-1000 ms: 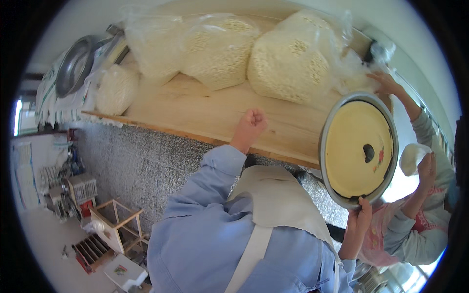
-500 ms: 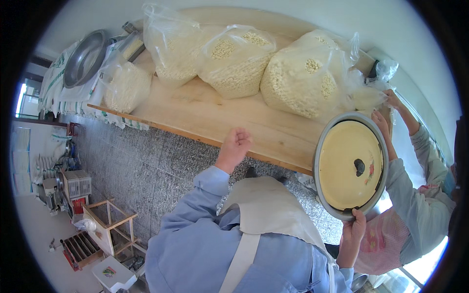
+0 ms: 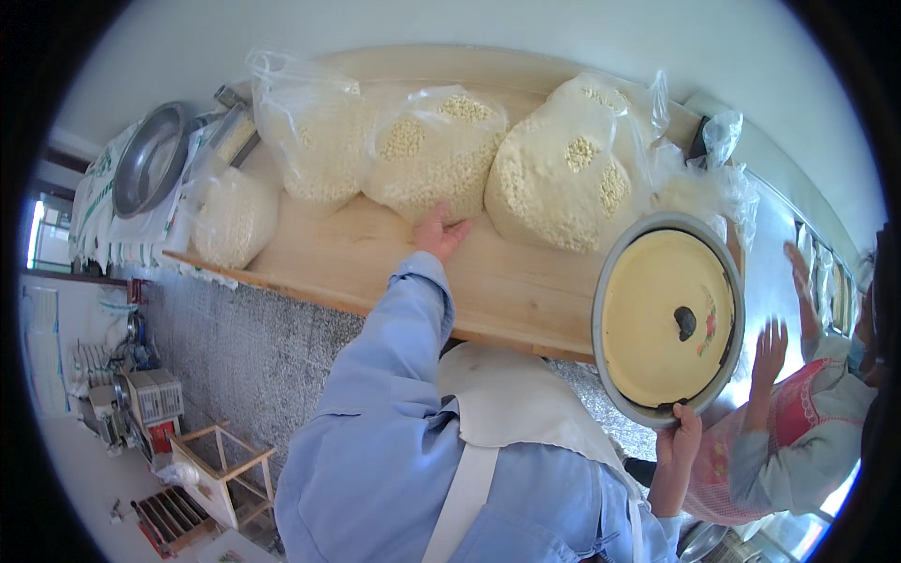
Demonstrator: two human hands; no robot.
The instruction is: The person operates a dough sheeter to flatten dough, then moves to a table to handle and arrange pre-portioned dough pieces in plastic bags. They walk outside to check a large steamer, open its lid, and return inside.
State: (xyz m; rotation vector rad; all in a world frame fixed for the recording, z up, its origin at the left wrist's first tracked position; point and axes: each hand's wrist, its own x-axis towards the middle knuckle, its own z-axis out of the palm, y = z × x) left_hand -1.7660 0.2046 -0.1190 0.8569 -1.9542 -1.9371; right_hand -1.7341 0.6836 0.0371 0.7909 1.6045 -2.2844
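My left hand reaches across the wooden board with its fingers apart. Its fingertips meet the lower front of the middle clear plastic bag, which is full of small pale pieces; the hand is not closed around it. With my right hand I grip the near rim of a round grey basin. Over the basin lies a cream enamel lid with a black knob and a painted flower. The basin is held at the right end of the board, and what is under the lid is hidden.
Other filled bags stand at the left, left of centre and right on the wooden board. A metal basin sits at far left. A co-worker's hands are raised at the right. A wooden frame stands lower left.
My left hand has moved forward from the board's front edge to the middle bag. The co-worker's hands have left the small bag at the right. My right hand still holds the basin.
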